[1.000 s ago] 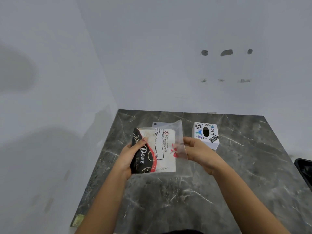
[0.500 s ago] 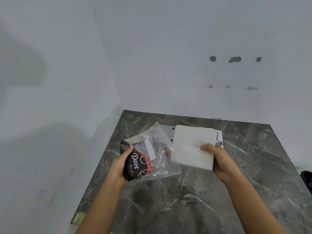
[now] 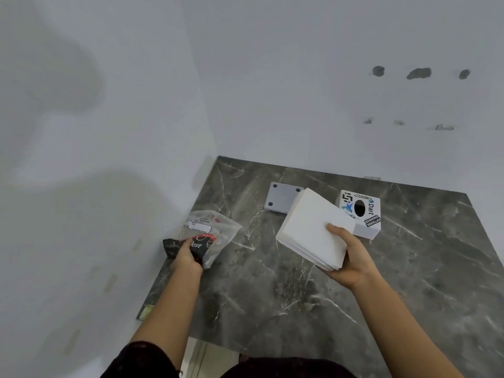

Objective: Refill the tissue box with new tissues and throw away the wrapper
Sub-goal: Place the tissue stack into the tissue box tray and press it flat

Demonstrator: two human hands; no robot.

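My right hand [image 3: 350,259] grips a thick stack of white tissues [image 3: 311,227], held tilted above the dark marble table [image 3: 272,290]. Just behind the stack stands the white tissue box [image 3: 364,211], covered in stickers, with an oval hole facing up. My left hand [image 3: 188,255] clutches the emptied plastic wrapper [image 3: 207,236], clear with a black and red printed end, at the table's left edge by the wall.
A grey square plate [image 3: 282,196] with dark dots at its corners lies flat behind the tissues, possibly the box's base. White walls close in the table on the left and at the back. The table's near edge ends close to my body.
The tissue stack has come out of the wrapper in my right hand and swung right, uncovering the box. My left hand has carried the emptied wrapper left and down toward the table's edge.
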